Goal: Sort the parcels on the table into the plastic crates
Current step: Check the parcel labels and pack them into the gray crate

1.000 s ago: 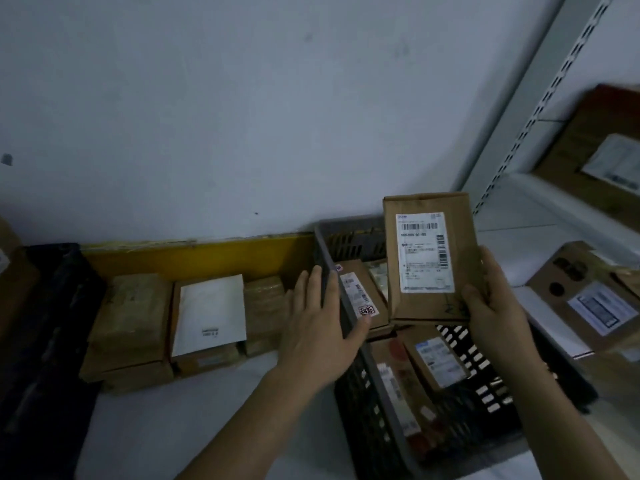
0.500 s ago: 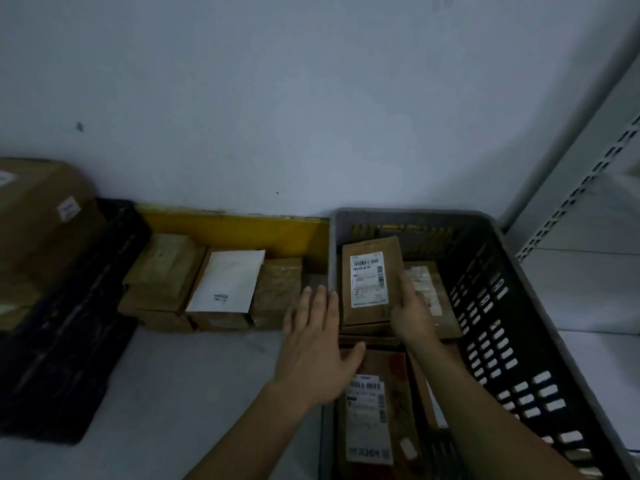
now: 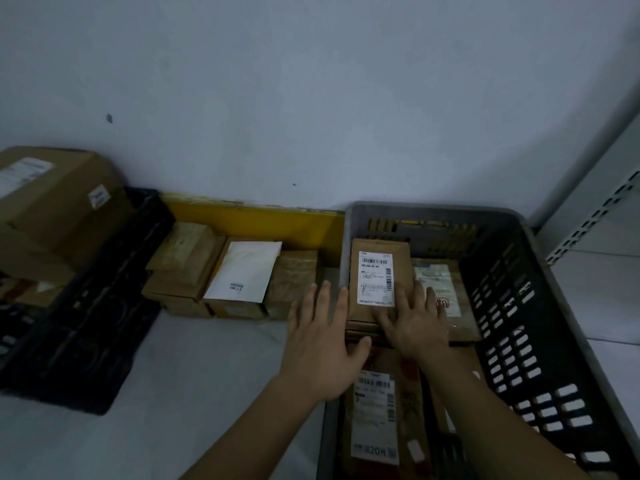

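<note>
A brown parcel with a white barcode label (image 3: 377, 268) lies on top of other parcels at the far left of the grey plastic crate (image 3: 540, 271). My right hand (image 3: 414, 323) lies flat on the parcel's near edge, fingers straight. My left hand (image 3: 322, 337) hovers open by the crate's left wall, holding nothing. On the table between the crates sit several brown parcels (image 3: 183, 265), one topped by a white envelope (image 3: 244, 271). Another labelled parcel (image 3: 375, 417) lies nearer me inside the crate.
A black plastic crate (image 3: 90, 306) stands at the left with a large cardboard box (image 3: 52, 202) in it. A yellow board (image 3: 249, 220) runs along the white wall. A metal shelf upright (image 3: 595, 216) rises at the right.
My right hand has brought the labelled parcel down into the grey crate and laid it flat, its grip now opened. My view has swung left, showing the black crate.
</note>
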Motion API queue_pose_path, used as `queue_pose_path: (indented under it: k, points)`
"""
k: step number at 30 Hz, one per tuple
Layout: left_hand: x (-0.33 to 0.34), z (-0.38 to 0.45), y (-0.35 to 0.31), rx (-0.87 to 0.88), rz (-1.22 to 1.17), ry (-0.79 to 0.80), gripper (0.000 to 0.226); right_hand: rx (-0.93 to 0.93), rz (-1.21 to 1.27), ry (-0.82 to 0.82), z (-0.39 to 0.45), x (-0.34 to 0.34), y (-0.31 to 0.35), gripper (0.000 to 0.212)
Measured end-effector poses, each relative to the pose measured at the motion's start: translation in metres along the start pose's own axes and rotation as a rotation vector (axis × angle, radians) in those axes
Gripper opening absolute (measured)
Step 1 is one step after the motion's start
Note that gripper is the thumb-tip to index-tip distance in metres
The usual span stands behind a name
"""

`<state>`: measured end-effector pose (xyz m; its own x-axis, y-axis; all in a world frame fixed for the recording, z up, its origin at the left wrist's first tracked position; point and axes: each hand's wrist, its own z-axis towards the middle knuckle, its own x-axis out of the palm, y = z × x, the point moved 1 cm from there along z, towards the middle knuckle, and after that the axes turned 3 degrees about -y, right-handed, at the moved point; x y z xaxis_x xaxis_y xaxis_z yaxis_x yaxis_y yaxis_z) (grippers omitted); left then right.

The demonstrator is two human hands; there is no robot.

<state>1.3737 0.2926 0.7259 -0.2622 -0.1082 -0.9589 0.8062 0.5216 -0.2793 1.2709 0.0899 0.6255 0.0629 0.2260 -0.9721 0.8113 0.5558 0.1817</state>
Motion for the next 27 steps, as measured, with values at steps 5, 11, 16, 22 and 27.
queue_pose_path:
  k: [5,11,16,22,27]
  points:
    - [-0.008,0.001,0.023,-0.025,-0.012,-0.032,0.088,-0.001,-0.059,-0.063,-0.001,-0.012,0.004,0.093]
    - [-0.016,-0.004,0.091,-0.116,0.057,-0.108,0.092,-0.027,0.117,-0.312,-0.013,-0.055,0.052,0.087]
    - [-0.026,-0.005,0.168,-0.159,0.070,-0.151,0.090,-0.132,0.177,-0.509,-0.032,-0.084,0.138,0.087]
    - [-0.044,-0.001,0.258,-0.135,0.059,-0.103,0.088,-0.171,0.114,-0.437,-0.061,-0.051,0.255,0.088]
    - [-0.052,0.001,0.312,-0.123,0.071,-0.079,0.081,-0.079,0.008,-0.192,-0.070,0.012,0.298,0.088]
